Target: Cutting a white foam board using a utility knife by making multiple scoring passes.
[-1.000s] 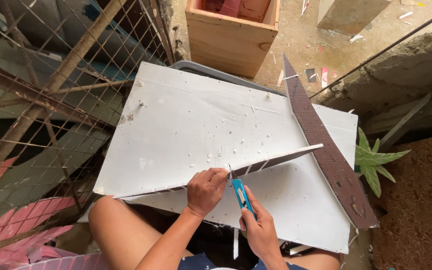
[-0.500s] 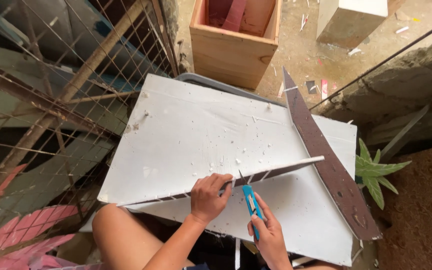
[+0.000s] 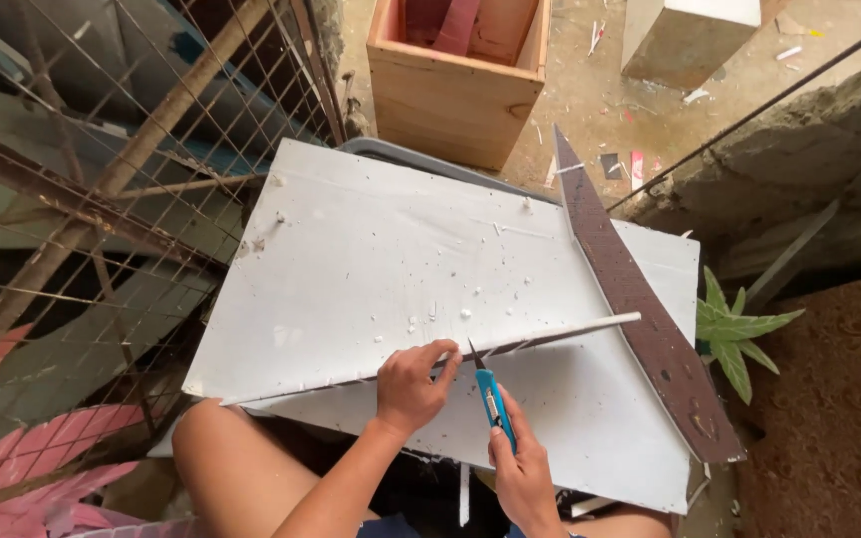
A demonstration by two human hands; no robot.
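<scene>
A large white foam board point(image 3: 381, 269) lies across my lap on top of a second white sheet point(image 3: 590, 428). My left hand point(image 3: 413, 384) presses on the near cut edge of the upper board, fingers curled over it. My right hand point(image 3: 522, 468) grips a blue utility knife point(image 3: 491, 399), its blade tip touching the board's edge just right of my left fingers. White crumbs dot the board's surface. A long, dark brown pointed strip point(image 3: 635, 299) lies diagonally over the right side of the boards.
A wooden crate point(image 3: 455, 90) stands on the dirt floor beyond the boards, a white block point(image 3: 685, 35) to its right. Rusty wire mesh point(image 3: 102, 199) fences the left side. A small green plant point(image 3: 734, 334) and a rough stone wall point(image 3: 809, 169) are at right.
The view shifted slightly. My right hand moved the knife to the right along the board's edge, and my left hand followed along the edge.
</scene>
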